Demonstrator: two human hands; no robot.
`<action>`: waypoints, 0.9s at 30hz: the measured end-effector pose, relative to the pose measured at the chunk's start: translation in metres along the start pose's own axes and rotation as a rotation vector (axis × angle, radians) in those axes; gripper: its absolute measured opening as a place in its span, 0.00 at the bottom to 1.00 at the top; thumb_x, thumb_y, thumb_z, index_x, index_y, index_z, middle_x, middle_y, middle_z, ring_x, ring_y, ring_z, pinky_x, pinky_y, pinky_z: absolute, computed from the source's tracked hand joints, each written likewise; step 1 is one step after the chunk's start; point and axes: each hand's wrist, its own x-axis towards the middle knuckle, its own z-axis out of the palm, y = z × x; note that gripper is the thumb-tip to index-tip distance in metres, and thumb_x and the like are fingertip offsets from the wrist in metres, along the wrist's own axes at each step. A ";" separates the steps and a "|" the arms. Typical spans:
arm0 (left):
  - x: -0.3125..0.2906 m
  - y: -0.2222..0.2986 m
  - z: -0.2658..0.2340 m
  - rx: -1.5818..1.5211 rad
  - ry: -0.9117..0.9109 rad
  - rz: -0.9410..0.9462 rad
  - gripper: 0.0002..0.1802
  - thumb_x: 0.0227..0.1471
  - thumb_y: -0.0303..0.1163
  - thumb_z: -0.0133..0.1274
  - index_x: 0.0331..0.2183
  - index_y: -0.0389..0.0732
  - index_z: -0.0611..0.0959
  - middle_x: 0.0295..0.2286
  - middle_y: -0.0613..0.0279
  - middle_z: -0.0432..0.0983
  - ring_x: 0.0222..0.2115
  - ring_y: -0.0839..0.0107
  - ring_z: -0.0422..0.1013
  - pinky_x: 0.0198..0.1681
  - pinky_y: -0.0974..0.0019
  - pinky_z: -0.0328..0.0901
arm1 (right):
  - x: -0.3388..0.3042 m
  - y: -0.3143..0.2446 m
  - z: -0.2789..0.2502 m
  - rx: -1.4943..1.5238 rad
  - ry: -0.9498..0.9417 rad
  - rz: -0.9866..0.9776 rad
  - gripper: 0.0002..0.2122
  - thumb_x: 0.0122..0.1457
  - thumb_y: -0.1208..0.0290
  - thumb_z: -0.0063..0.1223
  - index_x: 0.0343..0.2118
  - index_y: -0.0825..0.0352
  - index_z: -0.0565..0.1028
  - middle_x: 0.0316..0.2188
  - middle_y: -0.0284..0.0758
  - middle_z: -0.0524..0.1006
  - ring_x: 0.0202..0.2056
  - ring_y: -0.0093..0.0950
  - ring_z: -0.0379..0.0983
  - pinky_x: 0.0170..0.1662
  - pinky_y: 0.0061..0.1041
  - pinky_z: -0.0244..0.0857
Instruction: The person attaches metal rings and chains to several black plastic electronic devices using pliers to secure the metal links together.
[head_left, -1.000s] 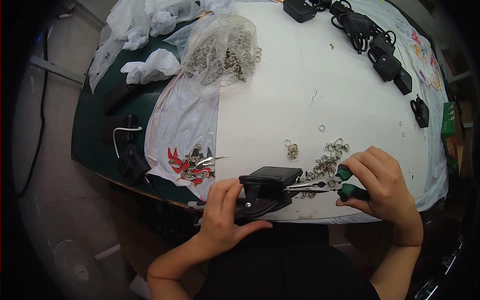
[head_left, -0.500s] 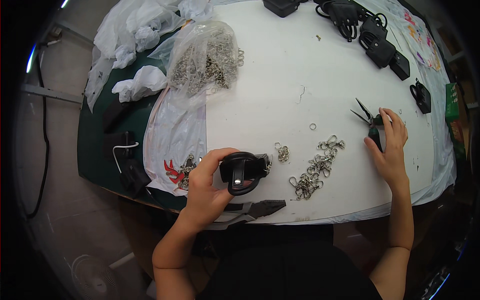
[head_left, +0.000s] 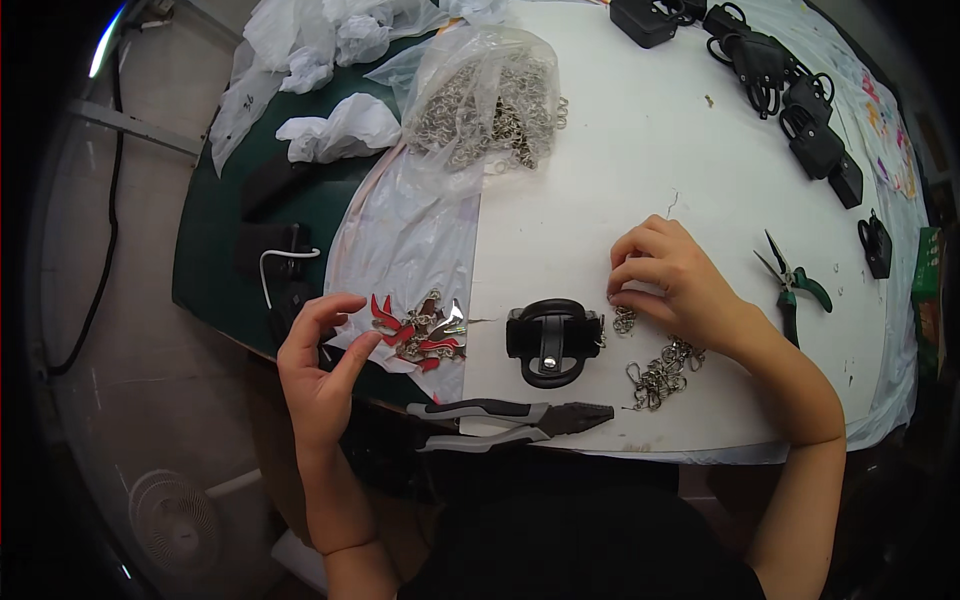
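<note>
My left hand [head_left: 325,370] is open and holds nothing, thumb and fingers apart beside a small heap of red and silver metal charms [head_left: 420,335]. My right hand [head_left: 675,280] has its fingers bent and pinched together just above a little pile of metal rings [head_left: 624,320]; what is between the fingertips, if anything, is hidden. On the white board between my hands lies a small black leather case [head_left: 525,338] with a round handle and a snapped strap. Silver swivel clasps [head_left: 660,378] lie below my right wrist. Green-handled needle-nose pliers [head_left: 787,285] rest with jaws apart, to its right.
Large grey-black combination pliers [head_left: 520,420] lie along the near edge. A clear bag of metal rings [head_left: 490,100] sits at the back left, with crumpled white plastic [head_left: 345,128] beside it. Several black leather cases [head_left: 815,140] line the far right. A fan [head_left: 175,520] stands below left.
My left hand has let go of the black case, now on the board, and moved left to the charms. My right hand has left the needle-nose pliers and reached left to the rings.
</note>
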 end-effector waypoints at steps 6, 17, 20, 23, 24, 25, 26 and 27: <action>0.005 -0.007 0.026 0.145 -0.201 0.037 0.12 0.41 0.21 0.66 0.33 0.36 0.83 0.31 0.59 0.79 0.34 0.67 0.72 0.39 0.65 0.66 | -0.007 -0.024 0.006 0.131 0.202 0.147 0.06 0.49 0.80 0.65 0.30 0.66 0.80 0.26 0.33 0.80 0.30 0.31 0.76 0.36 0.28 0.69; 0.012 0.006 0.035 0.468 -0.387 0.215 0.11 0.43 0.24 0.64 0.33 0.35 0.82 0.26 0.59 0.77 0.31 0.63 0.71 0.33 0.61 0.65 | -0.002 -0.049 -0.012 0.277 0.302 0.123 0.06 0.49 0.83 0.65 0.30 0.69 0.81 0.27 0.35 0.81 0.31 0.26 0.77 0.36 0.23 0.70; 0.015 0.015 0.029 0.159 -0.317 0.067 0.10 0.48 0.23 0.62 0.35 0.33 0.82 0.28 0.59 0.78 0.31 0.68 0.74 0.35 0.64 0.68 | 0.001 -0.061 -0.015 0.393 0.268 0.161 0.06 0.49 0.83 0.66 0.30 0.69 0.81 0.27 0.35 0.81 0.31 0.25 0.77 0.36 0.21 0.70; 0.011 0.025 0.032 -0.508 -0.182 -0.218 0.09 0.52 0.21 0.60 0.38 0.32 0.84 0.32 0.59 0.82 0.33 0.70 0.78 0.39 0.68 0.72 | 0.004 -0.075 -0.012 0.541 0.274 0.144 0.06 0.49 0.83 0.66 0.30 0.69 0.81 0.26 0.34 0.81 0.29 0.23 0.76 0.34 0.20 0.69; 0.011 0.028 0.034 -0.610 -0.153 -0.196 0.08 0.53 0.20 0.59 0.38 0.31 0.84 0.33 0.58 0.82 0.33 0.71 0.79 0.38 0.69 0.73 | 0.007 -0.078 -0.011 0.560 0.259 0.111 0.06 0.49 0.82 0.66 0.30 0.69 0.82 0.26 0.34 0.81 0.28 0.23 0.76 0.33 0.20 0.68; 0.012 0.031 0.037 -0.712 -0.123 -0.174 0.07 0.54 0.20 0.58 0.38 0.31 0.83 0.34 0.56 0.82 0.33 0.71 0.79 0.37 0.70 0.74 | 0.009 -0.081 -0.011 0.578 0.243 0.078 0.06 0.49 0.82 0.67 0.30 0.69 0.82 0.26 0.34 0.81 0.28 0.22 0.76 0.33 0.19 0.68; 0.012 0.034 0.040 -0.814 -0.094 -0.150 0.07 0.55 0.19 0.58 0.38 0.30 0.83 0.34 0.55 0.82 0.33 0.72 0.79 0.37 0.71 0.75 | 0.012 -0.083 -0.010 0.596 0.228 0.046 0.06 0.49 0.82 0.67 0.30 0.68 0.82 0.27 0.33 0.82 0.27 0.22 0.75 0.32 0.19 0.68; 0.013 0.038 0.041 -0.830 -0.094 -0.159 0.07 0.55 0.19 0.57 0.38 0.29 0.83 0.34 0.54 0.82 0.34 0.71 0.79 0.37 0.70 0.75 | 0.016 -0.082 -0.008 0.607 0.213 0.003 0.05 0.49 0.81 0.67 0.30 0.68 0.82 0.27 0.33 0.82 0.26 0.20 0.75 0.31 0.18 0.67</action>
